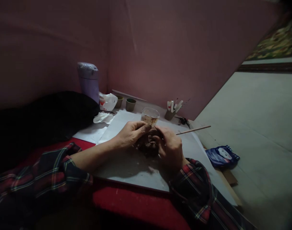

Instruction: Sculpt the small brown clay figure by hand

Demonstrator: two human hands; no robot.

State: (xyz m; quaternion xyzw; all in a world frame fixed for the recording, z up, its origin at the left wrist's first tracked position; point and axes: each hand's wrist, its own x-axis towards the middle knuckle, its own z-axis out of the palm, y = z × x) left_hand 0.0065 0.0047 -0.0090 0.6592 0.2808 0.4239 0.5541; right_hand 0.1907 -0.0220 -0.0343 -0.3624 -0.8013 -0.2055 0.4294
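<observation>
A dark brown lump of clay [149, 145] with an uneven surface sits on a white board [126, 171] in front of me. My left hand [133, 132] grips its upper left side, with thumb and fingers pressed together at the top. On the other side, the curled fingers of my right hand [170, 145] press against the clay. A thin wooden stick [195, 130] sticks out to the right from behind my right hand; whether that hand holds it I cannot tell. Just beyond the clay stands a clear cup [150, 116] with brown smears inside.
At the back stand two small pots [131, 104] and a holder [170, 114] with pens and brushes. Left are a lilac flask [88, 83], crumpled tissue [103, 117] and a black bulky cloth [45, 121]. A blue pouch [222, 157] lies right of the board. Pink walls enclose the back.
</observation>
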